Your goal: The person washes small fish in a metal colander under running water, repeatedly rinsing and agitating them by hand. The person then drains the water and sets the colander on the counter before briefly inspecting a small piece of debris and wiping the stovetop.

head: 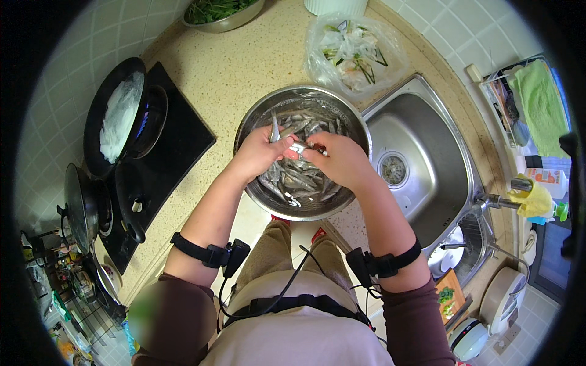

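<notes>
A wide stainless steel bowl (302,215) with many small silvery fish (300,180) in it sits at the counter's edge in front of me. Over the bowl, my left hand (261,153) grips a small fish (274,128), its narrow end pointing up between thumb and fingers. My right hand (336,158) meets it from the right, its thumb and fingers pinching at a small fish between the hands. Reddish matter shows at the right fingertips. The fingers partly hide what lies between them.
To the right is a steel sink (421,137) with a faucet (496,201). A clear plastic bag with scraps (357,59) lies behind the bowl. At left, a black wok (91,137) stands tilted over a lit burner, beside a lidded pan (78,206). A bowl of greens (224,23) stands at the back.
</notes>
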Available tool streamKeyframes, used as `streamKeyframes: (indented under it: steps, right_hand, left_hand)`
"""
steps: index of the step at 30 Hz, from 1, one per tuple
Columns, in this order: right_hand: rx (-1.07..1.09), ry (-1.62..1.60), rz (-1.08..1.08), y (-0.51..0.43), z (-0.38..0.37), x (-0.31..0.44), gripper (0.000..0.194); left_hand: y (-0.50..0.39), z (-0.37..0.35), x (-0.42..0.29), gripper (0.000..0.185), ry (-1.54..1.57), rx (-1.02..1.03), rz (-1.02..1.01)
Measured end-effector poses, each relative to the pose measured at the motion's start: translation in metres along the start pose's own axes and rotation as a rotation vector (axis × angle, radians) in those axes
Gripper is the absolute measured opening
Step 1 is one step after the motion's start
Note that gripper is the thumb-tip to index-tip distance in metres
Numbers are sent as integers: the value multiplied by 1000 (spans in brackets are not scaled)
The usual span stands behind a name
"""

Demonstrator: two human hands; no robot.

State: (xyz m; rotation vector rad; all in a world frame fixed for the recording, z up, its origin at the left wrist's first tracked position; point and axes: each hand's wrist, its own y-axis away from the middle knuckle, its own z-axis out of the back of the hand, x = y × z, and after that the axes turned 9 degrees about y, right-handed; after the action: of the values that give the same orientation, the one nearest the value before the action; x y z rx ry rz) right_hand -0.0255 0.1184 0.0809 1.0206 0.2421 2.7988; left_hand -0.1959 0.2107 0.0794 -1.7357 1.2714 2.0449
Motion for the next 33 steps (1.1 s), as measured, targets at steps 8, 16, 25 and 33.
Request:
streamKeyframes:
  steps: [8,16,25,33]
  right_hand:
    - [-174,314,-10,-10,1,-3,56]
    - [-42,91,-171,-52,-26,-19,47]
    - [72,122,112,-2,-11,-2,25]
    - [-132,267,70,21,-1,-4,50]
  left_hand:
    - [-2,0,-8,47,-1151,-209,-472]
    - [-41,-13,2,57,-1117,-58,-145]
    - [9,3,3,26,-1013,65,-474]
    - [18,6,8,44,-1004,15,-579]
